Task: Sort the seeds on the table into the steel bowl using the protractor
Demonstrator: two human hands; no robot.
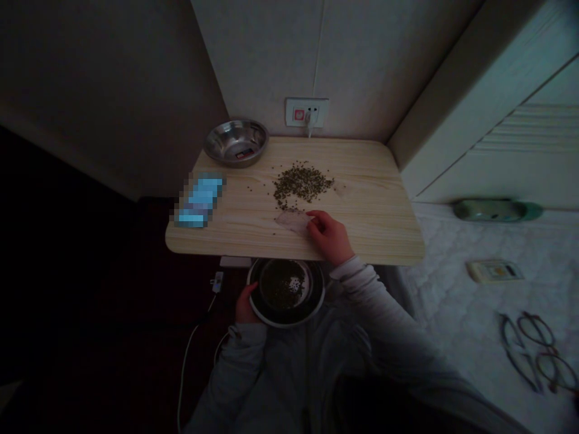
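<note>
My right hand (pixel 330 237) rests on the table with its fingers on a pale flat piece (pixel 293 220), perhaps card, next to a heap of small dark green seeds (pixel 302 182). The wooden tabletop (pixel 371 205) carries the heap and a few stray seeds. Below the table edge, my left hand (pixel 246 303) grips the rim of a dark-lined round bowl (pixel 289 322) held near my lap. Seeds lie inside that bowl, and part of the rim is hidden by my fingers.
A steel bowl (pixel 212 141) stands at the table's far left corner. A pixelated blue object (pixel 199 201) lies at the left edge. A wall socket (pixel 306 113) with a plug is behind. To the right are a bed (pixel 452 241), a green slipper (pixel 497 210), and glasses (pixel 536 352).
</note>
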